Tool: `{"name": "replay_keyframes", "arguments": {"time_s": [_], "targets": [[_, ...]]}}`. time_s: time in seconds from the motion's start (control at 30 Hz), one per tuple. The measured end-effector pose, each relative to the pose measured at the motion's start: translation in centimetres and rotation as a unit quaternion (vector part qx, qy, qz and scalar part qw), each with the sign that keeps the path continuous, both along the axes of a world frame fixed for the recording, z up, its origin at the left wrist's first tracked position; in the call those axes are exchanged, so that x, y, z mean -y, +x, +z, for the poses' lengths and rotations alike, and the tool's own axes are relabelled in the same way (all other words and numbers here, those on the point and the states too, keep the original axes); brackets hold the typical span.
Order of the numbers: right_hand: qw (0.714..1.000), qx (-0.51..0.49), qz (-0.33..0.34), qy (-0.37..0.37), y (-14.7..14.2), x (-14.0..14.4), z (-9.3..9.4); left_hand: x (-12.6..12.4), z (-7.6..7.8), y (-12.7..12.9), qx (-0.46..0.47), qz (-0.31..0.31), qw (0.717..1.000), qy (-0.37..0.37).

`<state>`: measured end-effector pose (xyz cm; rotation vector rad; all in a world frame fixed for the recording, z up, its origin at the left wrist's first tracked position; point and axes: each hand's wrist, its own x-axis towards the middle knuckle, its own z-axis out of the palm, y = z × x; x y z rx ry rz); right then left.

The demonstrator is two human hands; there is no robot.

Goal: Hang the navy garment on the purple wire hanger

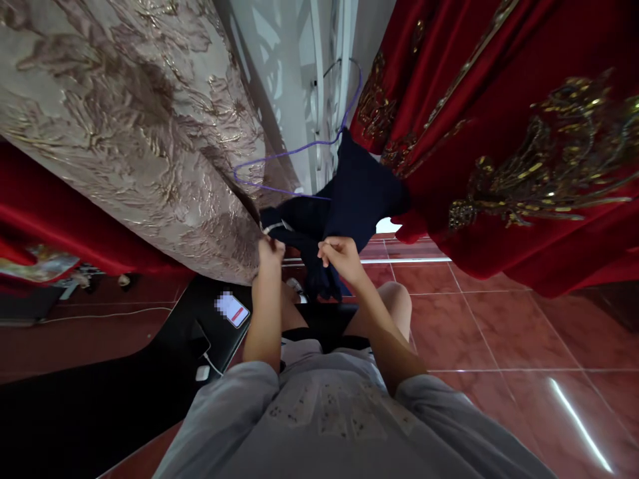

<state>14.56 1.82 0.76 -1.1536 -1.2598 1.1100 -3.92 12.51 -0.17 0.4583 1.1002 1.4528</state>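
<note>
Both hands are up at chest height, working on the same dark navy garment (357,193). The left hand (270,251) is pinched shut on the garment's edge, where a thin pale strip shows right above the knuckles, probably a label or the neckline trim. The right hand (339,256) is closed on a fold of the same cloth just beside it, so the fabric is stretched a little between the two grips. That looks like why they sit so close together: it keeps the opening spread and under control.

Above and slightly left of the hands is a purple wire hanger (294,156), with its hook up by the white door frame (319,86). The upper part of the garment seems draped over the hanger's right end, so the cloth hangs from there down into the fingers. I can't tell how far it's actually threaded on.

To the left of the left hand hangs a big beige brocade curtain (124,120), and to the right of the right hand a red curtain with gold embroidery (524,146). Down below the left forearm, a phone (232,309) lies on a black mat (100,392) with a white charger cable (210,362) near it, out of the way on the red tile floor (499,332).
</note>
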Motion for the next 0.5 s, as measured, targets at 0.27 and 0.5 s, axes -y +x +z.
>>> {"name": "replay_keyframes", "arguments": {"time_s": [0.27,0.5], "targets": [[0.995,0.059,-0.080,0.002,1.6,2.7,-4.3,8.6,-1.6,3.9,-0.061,-0.178,0.980,0.072],[0.990,0.114,0.079,0.016,1.1,1.9,1.8,8.7,2.7,4.2,-0.416,-0.256,0.792,0.366]]}}
